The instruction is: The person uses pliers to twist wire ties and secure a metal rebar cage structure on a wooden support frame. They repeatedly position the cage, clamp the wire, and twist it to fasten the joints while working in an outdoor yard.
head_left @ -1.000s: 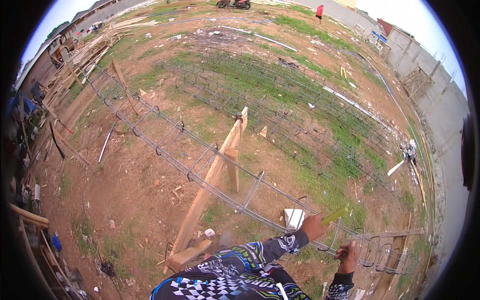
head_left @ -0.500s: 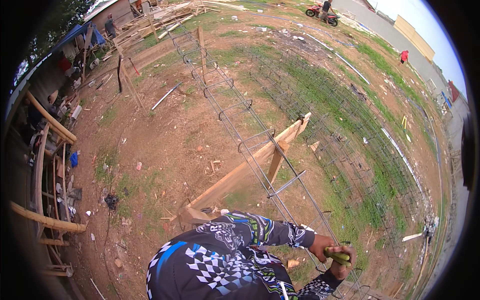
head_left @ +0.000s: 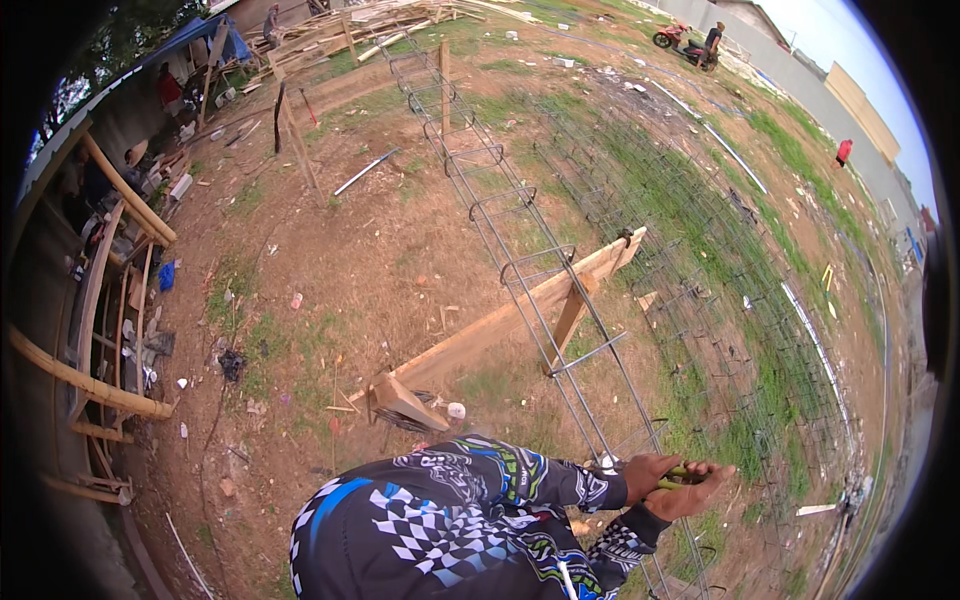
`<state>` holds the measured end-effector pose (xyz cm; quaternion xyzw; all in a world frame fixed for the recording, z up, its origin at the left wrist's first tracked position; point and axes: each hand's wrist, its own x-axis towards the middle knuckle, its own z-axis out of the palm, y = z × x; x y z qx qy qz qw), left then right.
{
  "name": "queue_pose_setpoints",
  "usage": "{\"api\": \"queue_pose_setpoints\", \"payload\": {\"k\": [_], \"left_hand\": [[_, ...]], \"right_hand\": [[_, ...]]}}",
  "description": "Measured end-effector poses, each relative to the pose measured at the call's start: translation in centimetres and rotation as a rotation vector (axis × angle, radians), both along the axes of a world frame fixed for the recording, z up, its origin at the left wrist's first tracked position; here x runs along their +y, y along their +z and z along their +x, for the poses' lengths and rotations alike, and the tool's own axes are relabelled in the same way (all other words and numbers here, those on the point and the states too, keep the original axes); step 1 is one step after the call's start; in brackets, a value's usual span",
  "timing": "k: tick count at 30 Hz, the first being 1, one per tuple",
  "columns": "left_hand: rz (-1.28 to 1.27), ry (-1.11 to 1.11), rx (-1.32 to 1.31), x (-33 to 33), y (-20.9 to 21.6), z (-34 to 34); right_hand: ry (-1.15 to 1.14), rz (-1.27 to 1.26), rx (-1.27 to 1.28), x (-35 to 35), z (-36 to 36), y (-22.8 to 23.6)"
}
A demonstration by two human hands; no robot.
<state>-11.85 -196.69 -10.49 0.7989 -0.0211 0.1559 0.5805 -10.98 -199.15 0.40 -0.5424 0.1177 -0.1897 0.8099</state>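
Note:
Both my hands are close together over the rebar cage [head_left: 520, 262], a long, narrow ladder of steel bars and bent stirrups. Between them are the yellow-green handles of what look like pliers [head_left: 669, 485], their jaws hidden by the hands. My left hand [head_left: 645, 474] is closed at one handle, on the near side of the cage. My right hand [head_left: 697, 494] is wrapped around the handles, its fingers partly hidden. Under the cage stands a wooden trestle, its plank [head_left: 500, 330] sloping up to the right on a short post [head_left: 572, 322].
More rebar cages [head_left: 700, 270] lie on the grass to the right. Bamboo poles [head_left: 90, 387] and a shelter stand at left. A pale pipe [head_left: 366, 171] lies on the dirt. Far off are a lumber pile [head_left: 380, 35], a red motorbike [head_left: 684, 45] and several people.
My hands have risen slightly in the picture with the pliers, and the right hand has turned, its fingers pointing more to the right. The whole view has shifted; the person by the motorbike has moved.

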Motion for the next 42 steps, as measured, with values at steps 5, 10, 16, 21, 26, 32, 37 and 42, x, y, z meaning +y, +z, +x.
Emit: {"api": "queue_pose_setpoints", "payload": {"k": [5, 10, 16, 21, 26, 32, 37, 42], "left_hand": [[0.126, 0.090, 0.217, -0.8, -0.1, 4.9], [0.044, 0.370, -0.414, -2.8, -4.0, 1.5], [-0.172, -0.322, -0.110, 1.7, 0.6, 0.3], [-0.323, -0.966, 0.375, 4.5, 0.3, 4.7], [0.076, 0.172, -0.273, -1.2, 0.1, -0.6], [-0.235, -0.485, 0.070, 2.0, 3.0, 0.1], [-0.185, -0.794, 0.245, 4.7, 1.9, 3.7], [0.022, 0.329, -0.355, -1.1, 0.4, -1.6]], "right_hand": [[0.120, 0.031, 0.221, -2.7, 8.9, -2.3], [0.027, -0.007, -0.064, -0.7, 0.0, -0.9], [0.427, -0.123, -0.358, -3.4, -2.3, -1.0], [0.892, -0.058, -0.362, -5.2, 2.0, -0.2], [0.173, -0.062, -0.108, -2.3, 0.7, 0.8], [0.293, -0.218, -0.294, -2.8, -1.8, -1.1], [0.865, -0.134, -0.309, -4.3, 1.8, 0.7], [0.151, -0.071, -0.101, -0.7, 0.2, 0.3]]}}
